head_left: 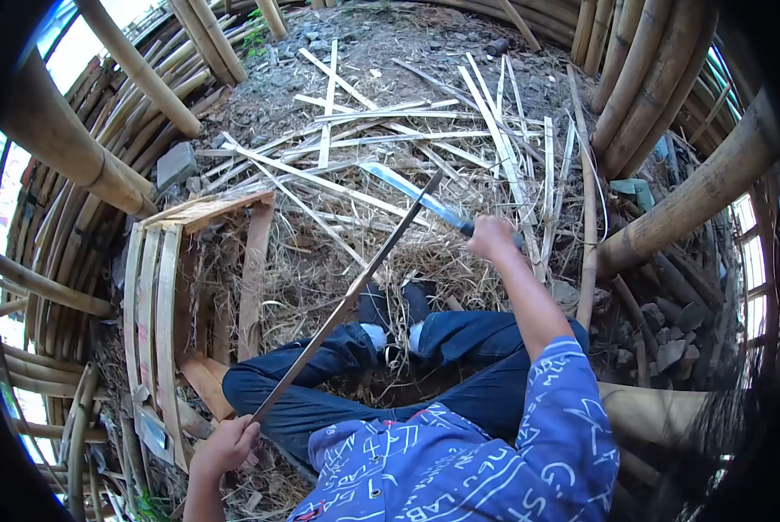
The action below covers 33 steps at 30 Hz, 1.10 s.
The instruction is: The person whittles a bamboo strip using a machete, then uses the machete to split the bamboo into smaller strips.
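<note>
My left hand (233, 444) is closed around the lower end of a long, narrow bamboo strip (342, 306), which slants up and away across my legs. In my right hand (493, 238) is the dark handle of a machete (403, 184), its bright blade pointing to the upper left. Near the strip's far end, blade and strip cross in this view. Below them are my bent knees in dark jeans (468, 335) and my dark shoes (396, 304), with shavings around them.
Many pale split bamboo strips (407, 137) lie crisscrossed on the ground ahead. To my left stands a wooden crate (160, 322); a grey block (176, 164) lies beyond it. Thick bamboo poles (690, 196) rise on both sides, with rubble (668, 348) at right.
</note>
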{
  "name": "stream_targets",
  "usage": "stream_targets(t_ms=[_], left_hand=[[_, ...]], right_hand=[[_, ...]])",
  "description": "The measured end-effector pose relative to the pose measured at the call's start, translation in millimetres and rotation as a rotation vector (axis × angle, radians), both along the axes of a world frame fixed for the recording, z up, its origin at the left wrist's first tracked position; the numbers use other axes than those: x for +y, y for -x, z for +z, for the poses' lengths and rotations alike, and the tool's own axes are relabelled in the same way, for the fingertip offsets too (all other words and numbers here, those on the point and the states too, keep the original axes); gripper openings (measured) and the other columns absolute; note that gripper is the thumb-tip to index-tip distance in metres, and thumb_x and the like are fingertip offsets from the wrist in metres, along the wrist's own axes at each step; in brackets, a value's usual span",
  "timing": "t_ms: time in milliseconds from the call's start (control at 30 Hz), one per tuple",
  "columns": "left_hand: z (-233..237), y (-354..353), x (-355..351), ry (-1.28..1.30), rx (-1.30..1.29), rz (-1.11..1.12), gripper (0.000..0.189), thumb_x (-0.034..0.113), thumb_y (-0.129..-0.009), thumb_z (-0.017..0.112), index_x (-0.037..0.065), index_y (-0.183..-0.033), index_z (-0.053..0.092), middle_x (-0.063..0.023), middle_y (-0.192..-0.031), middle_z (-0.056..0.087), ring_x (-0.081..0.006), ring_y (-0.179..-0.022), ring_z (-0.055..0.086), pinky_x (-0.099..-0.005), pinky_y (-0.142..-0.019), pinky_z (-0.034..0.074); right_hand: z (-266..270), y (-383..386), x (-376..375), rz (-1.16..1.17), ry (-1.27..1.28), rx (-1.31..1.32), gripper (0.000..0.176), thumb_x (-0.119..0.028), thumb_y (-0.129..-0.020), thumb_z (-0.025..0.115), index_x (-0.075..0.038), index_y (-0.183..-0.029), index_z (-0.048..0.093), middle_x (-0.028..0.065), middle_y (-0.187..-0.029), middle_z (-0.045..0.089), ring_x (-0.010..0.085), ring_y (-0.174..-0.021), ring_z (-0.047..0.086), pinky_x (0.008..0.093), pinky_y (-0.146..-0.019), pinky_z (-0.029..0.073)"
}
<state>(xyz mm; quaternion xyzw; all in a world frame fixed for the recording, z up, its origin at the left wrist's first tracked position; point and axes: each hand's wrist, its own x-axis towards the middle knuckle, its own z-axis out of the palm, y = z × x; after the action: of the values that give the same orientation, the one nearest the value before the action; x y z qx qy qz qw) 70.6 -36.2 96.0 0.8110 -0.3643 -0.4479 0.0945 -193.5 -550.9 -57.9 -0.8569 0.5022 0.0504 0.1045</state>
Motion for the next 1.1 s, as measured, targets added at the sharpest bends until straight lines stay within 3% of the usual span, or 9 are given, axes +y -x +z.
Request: stream_targets(t_ms=[167, 400, 533, 667, 767, 833, 900, 933, 1100], left_hand=[[-5.4, -8.4, 11.2, -0.042, 0.039, 0.020, 0.028, 0.023, -0.097, 0.047, -0.001, -0.088, 0.059, -0.0170, -0.068, 0.059, -0.0306, -0.066, 0.058, -0.0400, -0.063, 0.045], [1.5, 9.0, -18.9, -0.020, 0.001, -0.034, 0.028, 0.023, -0.098, 0.048, -0.002, -0.088, 0.058, -0.0201, -0.071, 0.059, -0.0353, -0.068, 0.058, -0.0411, -0.065, 0.045], [3.2, 31.5, -64.7, 0.004, -0.045, -0.011, 0.029, 0.023, -0.098, 0.048, -0.004, -0.089, 0.056, -0.0222, -0.073, 0.059, -0.0376, -0.070, 0.058, -0.0417, -0.067, 0.046], [-28.8, 12.6, -54.3, 0.055, 0.004, -0.030, 0.029, 0.022, -0.098, 0.048, -0.004, -0.090, 0.056, -0.0229, -0.072, 0.058, -0.0393, -0.069, 0.057, -0.0423, -0.066, 0.046], [-20.4, 7.6, -33.0, 0.116, 0.002, -0.051, 0.027, 0.022, -0.097, 0.048, -0.004, -0.090, 0.056, -0.0221, -0.071, 0.058, -0.0378, -0.066, 0.056, -0.0421, -0.065, 0.045], [-3.0, 1.7, -6.0, -0.002, 0.029, -0.032, 0.027, 0.022, -0.097, 0.049, -0.003, -0.090, 0.057, -0.0209, -0.070, 0.057, -0.0360, -0.065, 0.056, -0.0417, -0.064, 0.045], [21.7, 16.5, 0.8, -0.027, -0.031, -0.107, 0.027, 0.022, -0.097, 0.050, -0.003, -0.089, 0.057, -0.0192, -0.070, 0.058, -0.0333, -0.065, 0.057, -0.0410, -0.064, 0.045], [26.1, 25.2, 6.3, -0.055, -0.094, -0.164, 0.027, 0.022, -0.097, 0.050, -0.002, -0.089, 0.057, -0.0176, -0.069, 0.058, -0.0305, -0.064, 0.057, -0.0403, -0.063, 0.045], [-52.1, -20.7, 55.9, 0.055, 0.170, 0.080, 0.029, 0.024, -0.097, 0.051, -0.002, -0.087, 0.058, -0.0091, -0.065, 0.056, -0.0193, -0.063, 0.053, -0.0364, -0.062, 0.044]], right_hand=[[-12.6, -6.7, 35.0, 0.008, -0.090, -0.037, 0.029, -0.018, -0.069, 0.063, 0.000, -0.091, 0.069, 0.0222, -0.095, 0.069, 0.0362, -0.092, 0.068, 0.0448, -0.084, 0.054], [-11.7, -1.1, 68.0, -0.110, -0.118, -0.077, 0.029, -0.018, -0.069, 0.062, 0.002, -0.090, 0.069, 0.0230, -0.094, 0.069, 0.0373, -0.091, 0.069, 0.0458, -0.082, 0.055], [-10.4, -18.4, 107.2, 0.040, -0.130, -0.100, 0.028, -0.021, -0.067, 0.065, -0.002, -0.088, 0.067, 0.0216, -0.089, 0.069, 0.0381, -0.085, 0.068, 0.0471, -0.080, 0.054], [12.9, -22.5, 130.9, 0.230, -0.237, -0.093, 0.031, -0.023, -0.067, 0.066, -0.004, -0.091, 0.068, 0.0201, -0.092, 0.069, 0.0372, -0.086, 0.068, 0.0478, -0.080, 0.054], [16.7, -8.2, 102.7, 0.237, -0.068, 0.002, 0.033, -0.025, -0.067, 0.069, -0.006, -0.094, 0.070, 0.0180, -0.091, 0.071, 0.0339, -0.088, 0.069, 0.0445, -0.081, 0.055], [7.3, 15.2, 46.4, 0.100, 0.015, 0.057, 0.036, -0.028, -0.069, 0.070, -0.005, -0.096, 0.070, 0.0181, -0.094, 0.070, 0.0321, -0.091, 0.069, 0.0423, -0.081, 0.055], [15.1, 42.2, -3.8, -0.173, -0.092, 0.062, 0.037, -0.029, -0.070, 0.070, -0.004, -0.097, 0.070, 0.0187, -0.098, 0.070, 0.0307, -0.094, 0.069, 0.0411, -0.083, 0.055], [13.1, 45.6, -5.1, -0.171, -0.090, 0.073, 0.037, -0.029, -0.070, 0.070, -0.004, -0.097, 0.070, 0.0187, -0.098, 0.070, 0.0307, -0.094, 0.069, 0.0411, -0.083, 0.055], [2.1, 25.8, 9.3, 0.008, -0.059, 0.084, 0.031, -0.020, -0.070, 0.066, 0.000, -0.094, 0.070, 0.0207, -0.096, 0.070, 0.0345, -0.091, 0.069, 0.0428, -0.083, 0.055]])
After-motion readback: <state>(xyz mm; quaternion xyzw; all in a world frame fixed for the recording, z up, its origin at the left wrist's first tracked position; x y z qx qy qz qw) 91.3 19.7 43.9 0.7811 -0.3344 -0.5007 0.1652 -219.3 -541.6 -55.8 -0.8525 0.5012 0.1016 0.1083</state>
